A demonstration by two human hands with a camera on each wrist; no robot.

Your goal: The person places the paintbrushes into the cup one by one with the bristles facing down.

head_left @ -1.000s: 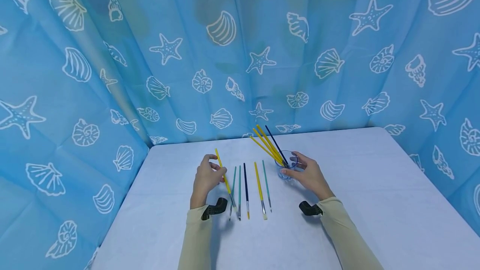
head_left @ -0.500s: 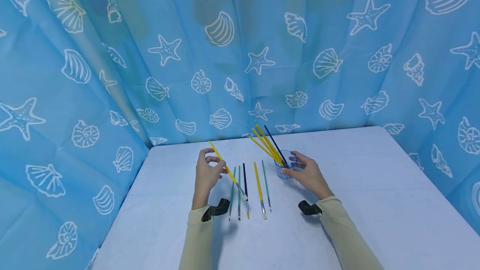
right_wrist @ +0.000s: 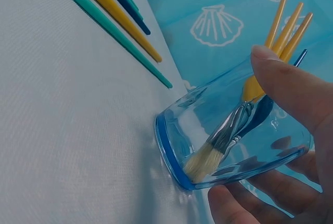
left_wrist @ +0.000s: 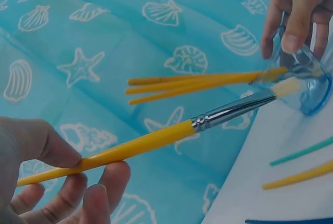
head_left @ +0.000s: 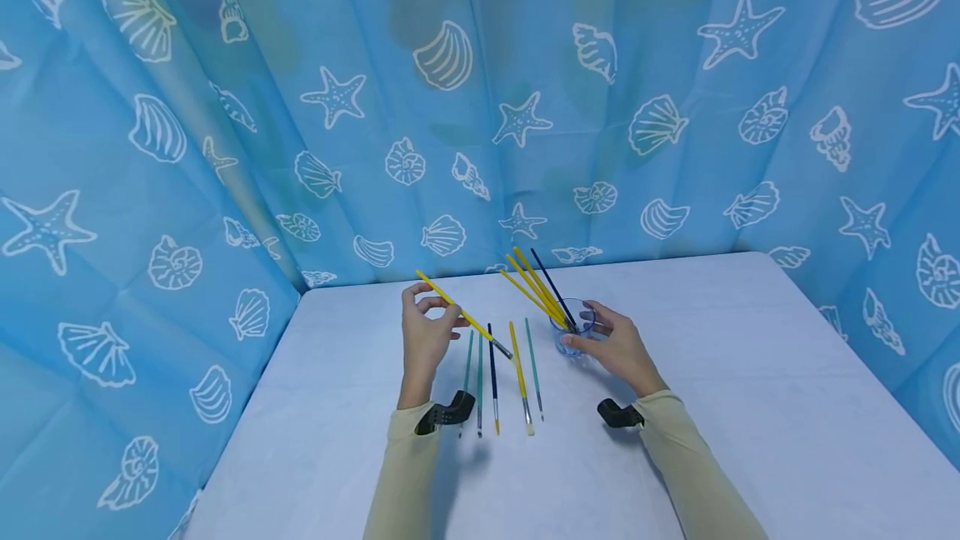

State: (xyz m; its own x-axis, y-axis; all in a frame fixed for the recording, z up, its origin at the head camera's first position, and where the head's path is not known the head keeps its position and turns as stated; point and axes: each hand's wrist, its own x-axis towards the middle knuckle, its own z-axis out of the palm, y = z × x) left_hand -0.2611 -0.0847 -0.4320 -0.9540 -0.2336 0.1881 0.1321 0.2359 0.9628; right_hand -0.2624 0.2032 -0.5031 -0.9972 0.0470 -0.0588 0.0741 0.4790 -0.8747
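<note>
Left hand: pinches one yellow brush between thumb and fingers, clear of the counter; handle end points to 10 o'clock, bristles to 4 o'clock, toward the cup.
Right hand: fingers and thumb curled round the clear blue cup, which stands on the counter at 1 o'clock from the loose row.
Brushes in cup: four, three yellow and one dark blue, handles leaning to 11 o'clock, bristles down.
Brushes on counter: five, side by side between the hands; two teal, one dark blue, one yellow, one teal.
Brushes in all: ten.
Change: a second ago the held brush sat low, nearly in line with the row, bristles toward the person; it has since risen and swung so the bristles face the cup. Right hand and cup have stayed put.
Backdrop: blue curtain with shells and starfish.
</note>
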